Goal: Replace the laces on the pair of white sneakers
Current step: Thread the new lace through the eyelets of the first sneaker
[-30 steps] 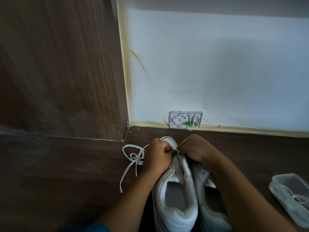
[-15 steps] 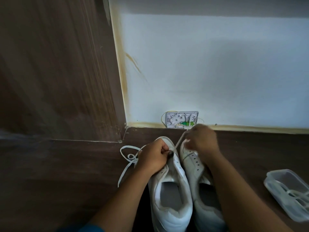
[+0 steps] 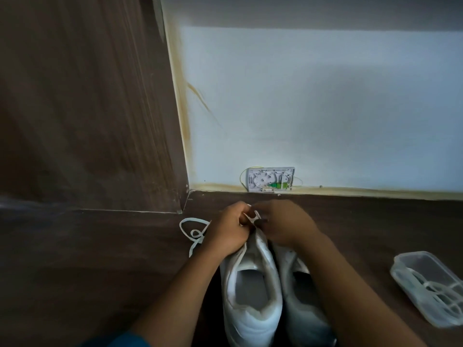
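A pair of white sneakers stands side by side in the near centre of a dark wood-grain surface (image 3: 100, 271), heels nearest, toes pointing at the far wall. The left sneaker (image 3: 253, 296) and the right sneaker (image 3: 300, 311) touch along their sides; no brand mark on them can be made out. Over the far end of the left sneaker, the left hand (image 3: 226, 229) and the right hand (image 3: 283, 225) meet, each grip closed tight on a short stretch of white lace (image 3: 253, 216) that shows between them. A loose lace (image 3: 194, 230) lies looped on the surface just left of the left hand. Well to the right sits a clear plastic container (image 3: 400, 269) with more white laces (image 3: 433, 291) inside. Far behind, a pale wall (image 3: 325, 108) carries a small white wall box (image 3: 270, 179) at its base, its markings too small to read. A brown wood-grain panel (image 3: 87, 108) fills the left.
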